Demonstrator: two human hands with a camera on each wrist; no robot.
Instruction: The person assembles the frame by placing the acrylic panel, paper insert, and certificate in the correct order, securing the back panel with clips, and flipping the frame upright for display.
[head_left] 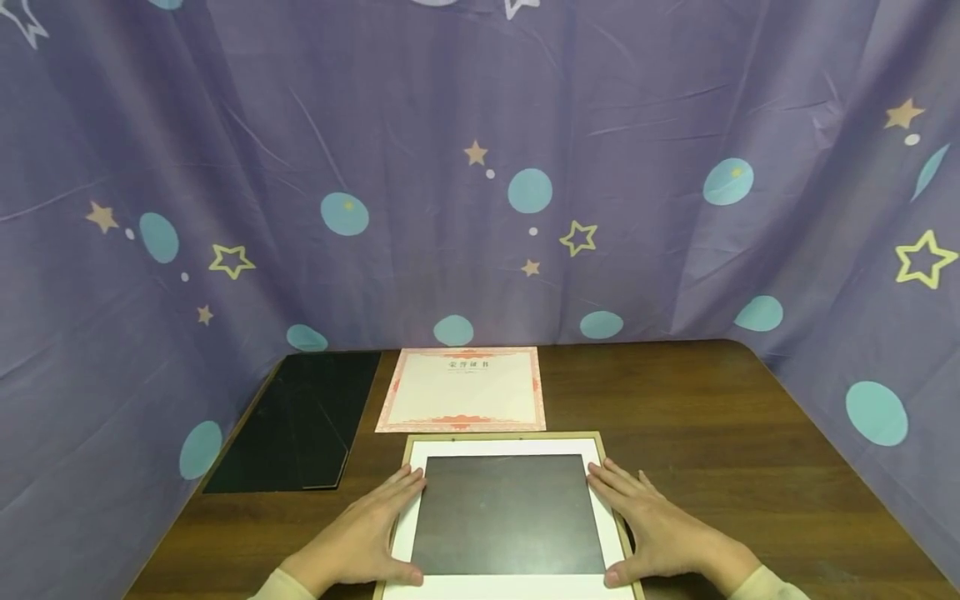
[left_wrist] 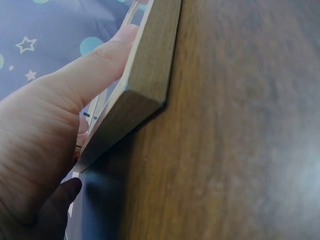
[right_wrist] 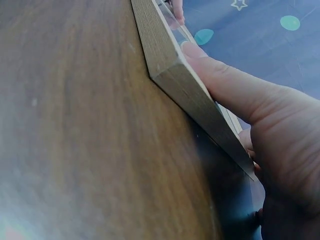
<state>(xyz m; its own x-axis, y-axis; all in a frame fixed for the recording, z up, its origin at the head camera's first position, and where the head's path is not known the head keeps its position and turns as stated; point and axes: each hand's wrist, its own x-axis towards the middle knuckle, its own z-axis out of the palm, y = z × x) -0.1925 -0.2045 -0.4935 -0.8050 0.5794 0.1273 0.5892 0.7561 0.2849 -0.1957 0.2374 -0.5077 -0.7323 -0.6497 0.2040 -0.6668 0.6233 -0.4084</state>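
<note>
A picture frame (head_left: 504,435) with thin wood-coloured edges lies on the table in front of me. Inside it is a white mat (head_left: 517,587) around a dark grey, shiny rectangle (head_left: 510,515). My left hand (head_left: 367,533) rests spread on the left side, fingertips and thumb on the white border. The right hand (head_left: 660,533) mirrors it on the right side. In the left wrist view the thumb (left_wrist: 102,65) reaches over the frame's edge (left_wrist: 150,55). From the right wrist, another thumb (right_wrist: 225,80) lies across the opposite edge (right_wrist: 185,95).
Beyond the frame lies a certificate sheet (head_left: 465,400) with a red-patterned border. A black board (head_left: 292,425) lies flat at the left, with another edge showing beneath it. A purple curtain (head_left: 420,167) with stars surrounds the brown wooden table (head_left: 675,400).
</note>
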